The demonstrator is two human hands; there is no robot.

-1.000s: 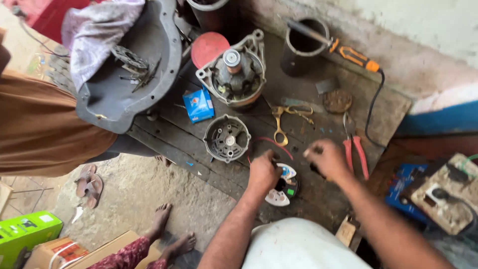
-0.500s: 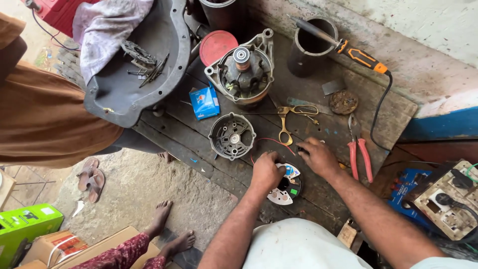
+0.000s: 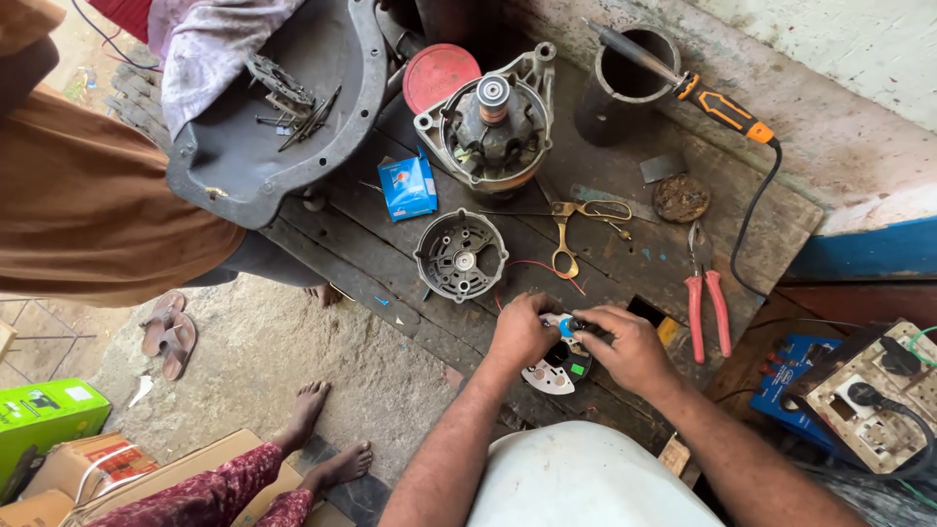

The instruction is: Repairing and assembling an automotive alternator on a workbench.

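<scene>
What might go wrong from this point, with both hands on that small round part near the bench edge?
The round part sits close to the bench edge, gripped by the left hand and right hand; a slip may drop it to the ground. The thin red wire by the scissors could snag. The soldering iron lies loose on the metal cup.

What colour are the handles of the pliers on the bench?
Red. The pliers lie beside the right hand, clearest in the head view.
</scene>
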